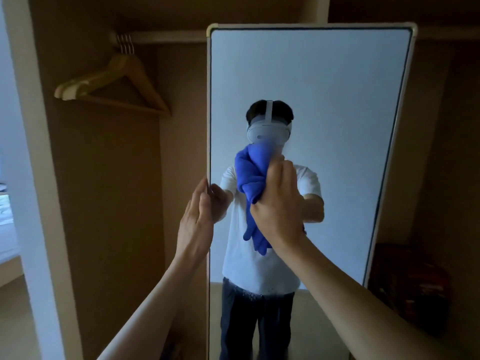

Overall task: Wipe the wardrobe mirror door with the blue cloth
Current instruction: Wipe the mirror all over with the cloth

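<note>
The tall wardrobe mirror door (324, 81) stands straight ahead in a pale frame and reflects a person in a white shirt. My right hand (281, 203) grips the bunched blue cloth (253, 178) against the glass near the middle of the mirror, with a loose tail hanging below the fist. My left hand (196, 216) lies with straight fingers on the mirror's left edge at about the same height. Whether the cloth presses flat on the glass is hidden by my fist.
The open wardrobe bay on the left holds several wooden hangers (114, 79) on a rail (166, 37). A dark reddish object (407, 287) stands low on the right behind the door. A white wall or door jamb (33, 178) runs down the far left.
</note>
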Demonstrator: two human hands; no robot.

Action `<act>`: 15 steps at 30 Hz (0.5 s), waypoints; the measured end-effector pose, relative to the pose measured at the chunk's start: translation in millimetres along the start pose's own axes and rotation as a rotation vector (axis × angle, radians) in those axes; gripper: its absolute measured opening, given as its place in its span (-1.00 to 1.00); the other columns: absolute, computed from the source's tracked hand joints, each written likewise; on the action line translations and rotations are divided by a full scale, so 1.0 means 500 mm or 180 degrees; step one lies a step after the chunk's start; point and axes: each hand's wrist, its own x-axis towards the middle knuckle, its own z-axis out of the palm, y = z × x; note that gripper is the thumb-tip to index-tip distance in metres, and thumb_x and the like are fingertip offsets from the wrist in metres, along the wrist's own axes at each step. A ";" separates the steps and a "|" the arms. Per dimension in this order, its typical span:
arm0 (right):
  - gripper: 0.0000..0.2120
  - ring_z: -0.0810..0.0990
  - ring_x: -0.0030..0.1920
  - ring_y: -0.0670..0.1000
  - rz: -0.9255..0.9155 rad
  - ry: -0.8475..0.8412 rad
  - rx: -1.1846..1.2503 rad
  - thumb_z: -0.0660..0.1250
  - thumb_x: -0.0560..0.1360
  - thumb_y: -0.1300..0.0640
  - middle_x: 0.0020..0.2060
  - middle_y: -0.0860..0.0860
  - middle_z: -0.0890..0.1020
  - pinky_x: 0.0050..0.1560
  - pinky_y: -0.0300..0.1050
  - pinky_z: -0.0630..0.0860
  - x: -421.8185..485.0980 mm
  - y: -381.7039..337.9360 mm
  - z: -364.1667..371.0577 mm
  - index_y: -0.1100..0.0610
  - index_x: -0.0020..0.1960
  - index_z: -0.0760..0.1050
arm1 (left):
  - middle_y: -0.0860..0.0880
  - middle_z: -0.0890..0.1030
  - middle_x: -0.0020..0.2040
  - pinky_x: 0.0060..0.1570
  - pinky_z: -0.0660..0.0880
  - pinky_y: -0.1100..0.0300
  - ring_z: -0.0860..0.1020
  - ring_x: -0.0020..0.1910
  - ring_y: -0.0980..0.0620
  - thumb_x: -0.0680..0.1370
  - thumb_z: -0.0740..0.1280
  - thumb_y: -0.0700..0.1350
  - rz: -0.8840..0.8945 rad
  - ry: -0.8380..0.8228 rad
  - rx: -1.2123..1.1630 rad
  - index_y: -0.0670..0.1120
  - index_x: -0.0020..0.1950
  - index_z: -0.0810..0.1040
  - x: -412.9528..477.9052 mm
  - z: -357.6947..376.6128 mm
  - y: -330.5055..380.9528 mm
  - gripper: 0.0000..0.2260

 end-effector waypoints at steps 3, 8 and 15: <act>-0.49 0.53 0.16 0.18 -0.0109 -0.0229 -0.0060 0.22 0.53 0.06 0.17 0.16 0.47 0.07 0.02 0.55 -0.002 -0.065 0.035 0.19 0.42 0.23 | 0.05 0.55 0.41 0.36 0.45 -0.05 0.53 0.36 0.01 0.59 -0.14 0.41 -0.0178 -0.0256 -0.0266 0.32 0.51 0.33 0.003 -0.013 0.000 -0.43; -0.45 0.60 -0.08 0.11 0.0115 -0.0132 0.0328 0.04 0.50 -0.07 -0.05 0.15 0.55 -0.27 -0.07 0.53 -0.015 -0.154 0.072 0.26 0.28 0.49 | 0.06 0.66 -0.19 -0.05 0.55 0.05 0.62 -0.16 0.05 0.54 -0.12 0.47 -0.0701 -0.0154 -0.0580 0.01 0.24 0.59 0.003 -0.023 -0.004 -0.27; -0.48 0.60 -0.02 0.10 0.0097 -0.0190 0.0592 0.46 0.47 0.02 0.03 0.13 0.54 -0.22 -0.03 0.61 -0.019 -0.133 0.086 0.24 0.32 0.44 | 0.01 0.69 0.12 0.23 0.54 -0.17 0.64 0.14 -0.05 0.50 -0.09 0.48 -0.0717 -0.0057 -0.0630 0.23 0.20 0.58 -0.003 -0.010 0.001 -0.40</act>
